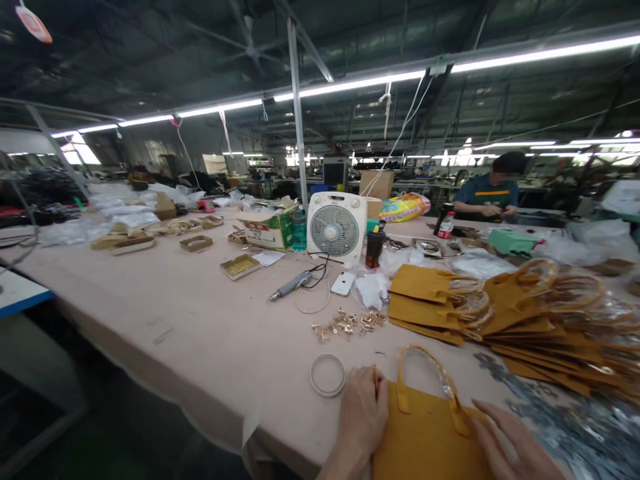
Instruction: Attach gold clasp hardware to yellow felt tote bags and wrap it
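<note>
Here, near and right of centre, lay the mustard bag [425, 443], handle [403, 398] up! The left hand [364, 410] had its grip pinched on the left edge; the right hand [515, 440] touched the right side, its grip impossible to tell. Good work wanted even, gentle pressure. Gold fittings [350, 323] littered the pinkish counter [200, 313]; beyond the fan [334, 230], strip lights [350, 83] crossed a dim workshop.

Fan [336, 230] stands nr phone [343, 283] (both wht).
</note>
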Motion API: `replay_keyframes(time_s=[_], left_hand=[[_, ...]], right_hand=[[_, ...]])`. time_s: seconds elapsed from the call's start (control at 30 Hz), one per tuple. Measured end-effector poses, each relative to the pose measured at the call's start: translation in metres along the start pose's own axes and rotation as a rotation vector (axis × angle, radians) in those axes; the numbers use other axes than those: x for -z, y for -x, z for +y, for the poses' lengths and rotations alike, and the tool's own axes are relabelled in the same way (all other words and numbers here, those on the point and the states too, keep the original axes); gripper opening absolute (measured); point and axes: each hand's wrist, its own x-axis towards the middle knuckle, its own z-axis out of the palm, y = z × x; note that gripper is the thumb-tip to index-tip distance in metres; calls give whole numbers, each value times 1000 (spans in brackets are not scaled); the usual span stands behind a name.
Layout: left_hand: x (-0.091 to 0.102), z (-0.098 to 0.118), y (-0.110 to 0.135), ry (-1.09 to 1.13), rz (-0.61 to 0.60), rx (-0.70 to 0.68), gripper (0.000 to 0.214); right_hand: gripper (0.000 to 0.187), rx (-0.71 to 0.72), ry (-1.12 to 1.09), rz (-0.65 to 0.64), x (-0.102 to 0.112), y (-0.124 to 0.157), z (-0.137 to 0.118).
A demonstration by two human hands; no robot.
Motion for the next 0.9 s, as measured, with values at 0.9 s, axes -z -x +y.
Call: replay_keyframes(time_s=[0.9], left_hand=[[2, -4, -11, -5, -77, 29, 31]], right_hand=[[9, 24, -13, -521, -190, -141, -108]])
